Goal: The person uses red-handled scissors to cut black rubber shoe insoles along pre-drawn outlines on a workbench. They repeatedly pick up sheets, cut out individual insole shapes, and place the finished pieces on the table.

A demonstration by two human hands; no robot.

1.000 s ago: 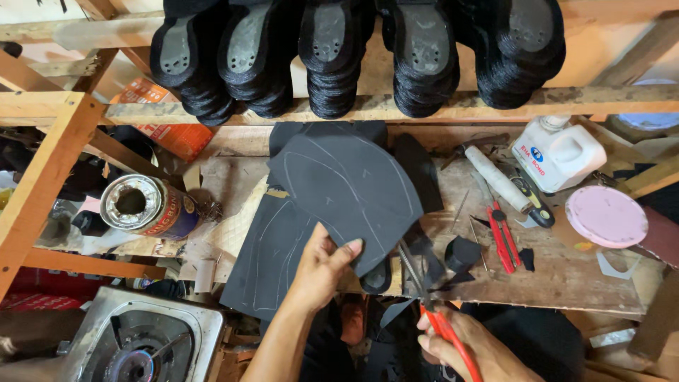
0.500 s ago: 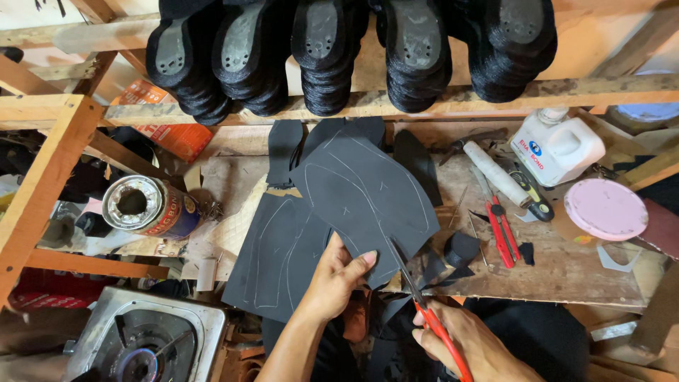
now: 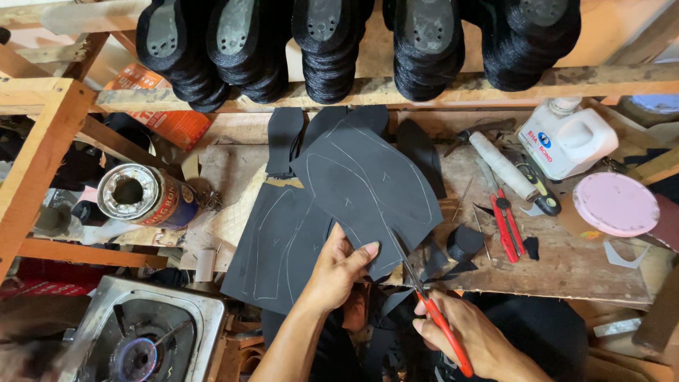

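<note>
Over the wooden surface (image 3: 566,265), front edge: dark rubber sheet (image 3: 368,187), chalk-outlined, raised and tilted. Left hand (image 3: 338,269): grip closed on the sheet's near edge, thumb on top. Right hand (image 3: 470,338): grip closed round red-handled scissors (image 3: 431,311), blades at the sheet's lower right edge. Left of the sheet: open tin can (image 3: 145,197). Right of it: red pliers (image 3: 503,225), pink lid (image 3: 614,204), white glue bottle (image 3: 574,138).
</note>
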